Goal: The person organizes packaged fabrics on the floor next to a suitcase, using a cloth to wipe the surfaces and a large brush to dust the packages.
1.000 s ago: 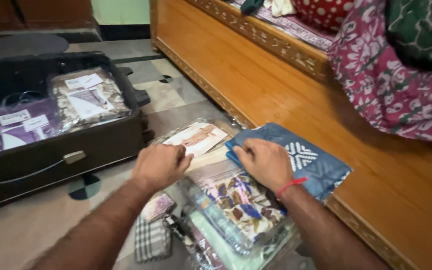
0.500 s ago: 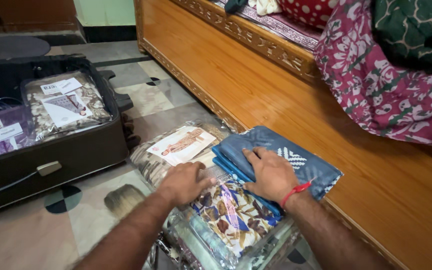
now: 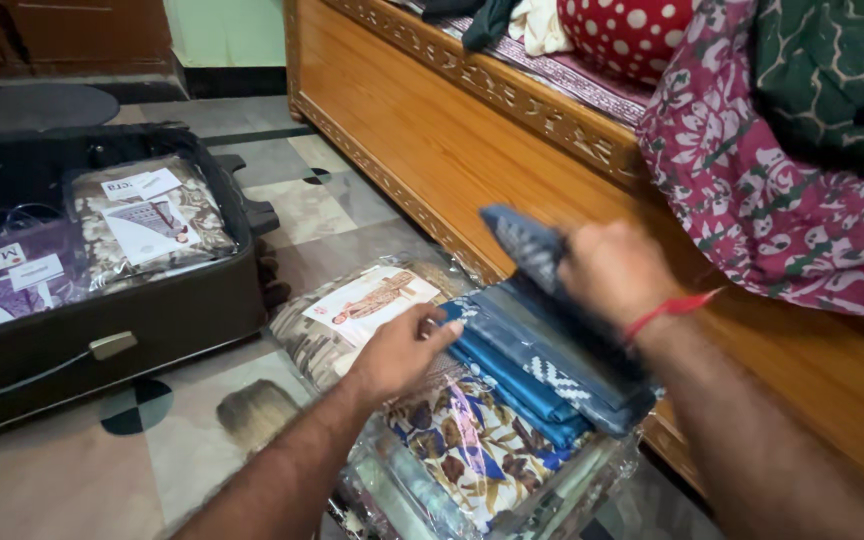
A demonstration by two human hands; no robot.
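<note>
Right hand (image 3: 612, 270) grips lifted blue cloth (image 3: 542, 340); left hand (image 3: 402, 350), fingers loosely together, steadies the stack, which may slide.

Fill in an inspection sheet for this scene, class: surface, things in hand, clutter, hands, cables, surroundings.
Surface: patterned tiled floor, partly covered by packets.
Things in hand: folded blue cloth, its top edge lifted, on a stack of clear-wrapped fabric packets.
Clutter: brown printed packet beside the stack.
Hands: right hand shut on the blue cloth's raised edge; left hand rests on the stack, fingers at the cloth's lower edge.
Cables: nothing seen.
Surroundings: open dark suitcase holding wrapped packets; wooden bed frame; maroon floral bedding.
</note>
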